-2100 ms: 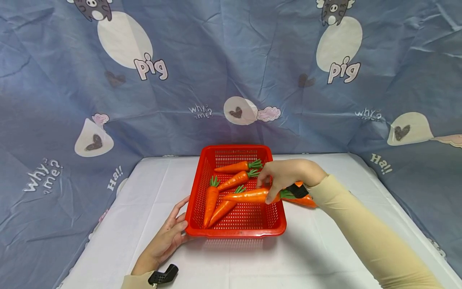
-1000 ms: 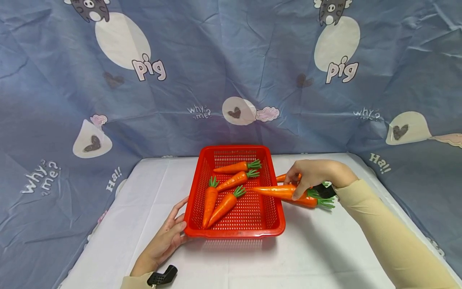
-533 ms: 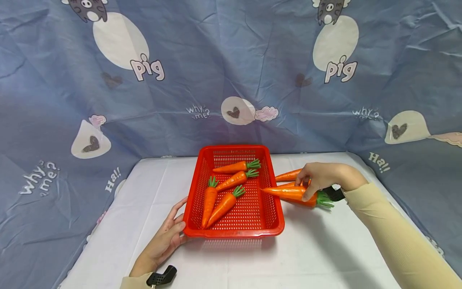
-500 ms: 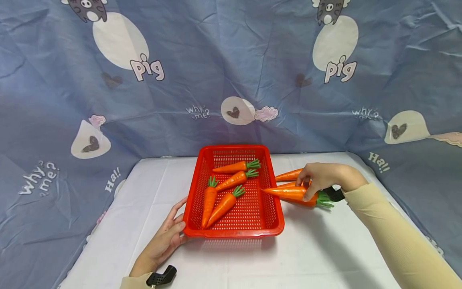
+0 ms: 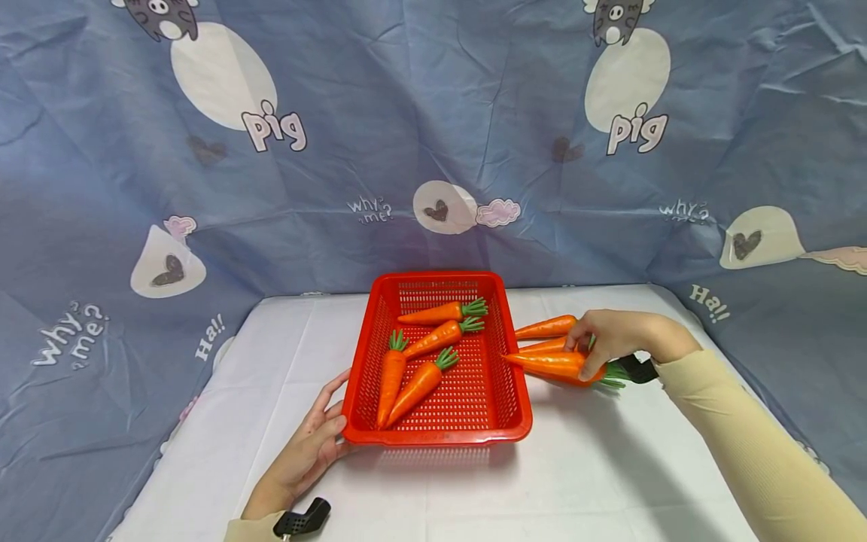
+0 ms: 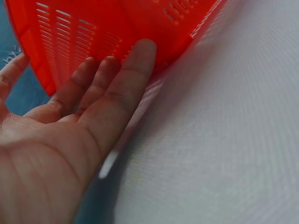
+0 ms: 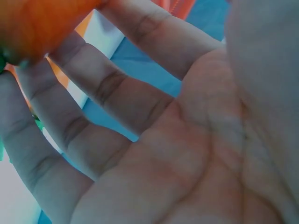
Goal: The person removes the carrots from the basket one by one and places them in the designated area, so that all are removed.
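Note:
A red perforated basket [image 5: 440,436] stands mid-table with several orange carrots inside, among them one carrot [image 5: 391,380] at its left wall. My left hand [image 5: 305,452] touches the basket's left side near the front corner; in the left wrist view the fingers of that hand [image 6: 70,126] lie relaxed along the red wall [image 6: 107,23]. Right of the basket, my right hand [image 5: 619,336] pinches a carrot [image 5: 552,365] between thumb and fingers, its tip at the basket's right rim. In the right wrist view this carrot [image 7: 42,23] is at the fingertips of my right hand [image 7: 154,135].
Beside the basket's right wall lie more carrots, one at the back [image 5: 549,327] and another [image 5: 542,346] partly behind the held one. A white cloth [image 5: 474,497] covers the table. Blue printed fabric [image 5: 379,135] hangs behind and at both sides.
My right hand has moved right with the carrot, from above the basket to the carrots beside it. The left hand stays at the basket. The carrots inside lie as before.

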{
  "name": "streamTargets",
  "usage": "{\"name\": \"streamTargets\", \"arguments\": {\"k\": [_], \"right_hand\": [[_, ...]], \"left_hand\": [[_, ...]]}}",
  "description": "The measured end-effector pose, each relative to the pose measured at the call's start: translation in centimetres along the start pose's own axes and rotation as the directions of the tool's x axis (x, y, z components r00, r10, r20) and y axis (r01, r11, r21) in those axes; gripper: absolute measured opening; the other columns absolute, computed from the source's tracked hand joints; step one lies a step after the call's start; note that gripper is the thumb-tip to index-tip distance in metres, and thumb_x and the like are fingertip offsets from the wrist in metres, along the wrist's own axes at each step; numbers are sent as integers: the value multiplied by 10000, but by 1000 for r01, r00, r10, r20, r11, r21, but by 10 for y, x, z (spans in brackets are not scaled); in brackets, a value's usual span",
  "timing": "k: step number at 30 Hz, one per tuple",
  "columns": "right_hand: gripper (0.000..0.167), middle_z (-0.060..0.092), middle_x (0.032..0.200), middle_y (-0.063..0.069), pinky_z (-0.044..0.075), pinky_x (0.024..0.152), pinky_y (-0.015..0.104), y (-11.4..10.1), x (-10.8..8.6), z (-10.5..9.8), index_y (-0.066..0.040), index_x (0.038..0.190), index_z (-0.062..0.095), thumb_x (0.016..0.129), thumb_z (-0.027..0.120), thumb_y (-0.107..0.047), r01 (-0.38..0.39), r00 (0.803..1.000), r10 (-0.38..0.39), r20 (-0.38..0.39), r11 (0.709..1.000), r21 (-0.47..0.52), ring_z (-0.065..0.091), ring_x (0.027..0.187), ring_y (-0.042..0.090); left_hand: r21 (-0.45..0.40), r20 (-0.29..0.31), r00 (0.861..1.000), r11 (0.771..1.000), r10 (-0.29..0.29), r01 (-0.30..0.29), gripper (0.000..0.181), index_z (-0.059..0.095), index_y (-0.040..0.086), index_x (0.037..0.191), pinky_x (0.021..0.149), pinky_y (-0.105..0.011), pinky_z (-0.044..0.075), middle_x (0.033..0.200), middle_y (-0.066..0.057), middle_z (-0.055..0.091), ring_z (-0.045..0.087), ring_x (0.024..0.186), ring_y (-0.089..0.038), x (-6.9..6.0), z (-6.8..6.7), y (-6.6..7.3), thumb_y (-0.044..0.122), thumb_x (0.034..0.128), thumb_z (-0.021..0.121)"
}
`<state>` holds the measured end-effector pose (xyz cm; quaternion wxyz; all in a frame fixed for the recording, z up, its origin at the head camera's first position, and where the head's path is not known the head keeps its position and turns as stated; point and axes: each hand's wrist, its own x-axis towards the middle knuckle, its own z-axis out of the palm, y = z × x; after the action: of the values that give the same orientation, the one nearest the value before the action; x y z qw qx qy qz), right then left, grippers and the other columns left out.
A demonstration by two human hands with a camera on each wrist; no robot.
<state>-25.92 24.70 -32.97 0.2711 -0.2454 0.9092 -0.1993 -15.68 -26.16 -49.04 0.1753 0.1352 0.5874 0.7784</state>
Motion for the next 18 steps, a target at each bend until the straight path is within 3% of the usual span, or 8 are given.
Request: {"name": "streamTargets", "arguments": {"k": [10, 18], "right_hand": [[300, 679, 938, -8, 471, 759, 268, 15, -1, 6, -66, 1031, 752, 772, 902, -58, 19, 1000, -19, 2, 999, 45, 550, 871, 145], [320, 693, 950, 9, 496, 751, 273, 25, -5, 8, -58, 1057, 744, 773, 892, -58, -27, 1000, 26, 18, 997, 69, 578, 842, 146]], "left_hand": [[-5, 1, 1000, 1000, 4, -4, 734, 131, 308, 1717, 1057, -435, 585, 1578, 14, 528, 623, 1377, -140, -1, -1, -1, 112, 1107, 488], [2, -5, 1000, 1000, 1, -1, 728, 138, 315, 1715, 1054, -431, 586, 1567, 21, 541, 626, 1370, -143, -1, -1, -1, 127, 1110, 495]]}}
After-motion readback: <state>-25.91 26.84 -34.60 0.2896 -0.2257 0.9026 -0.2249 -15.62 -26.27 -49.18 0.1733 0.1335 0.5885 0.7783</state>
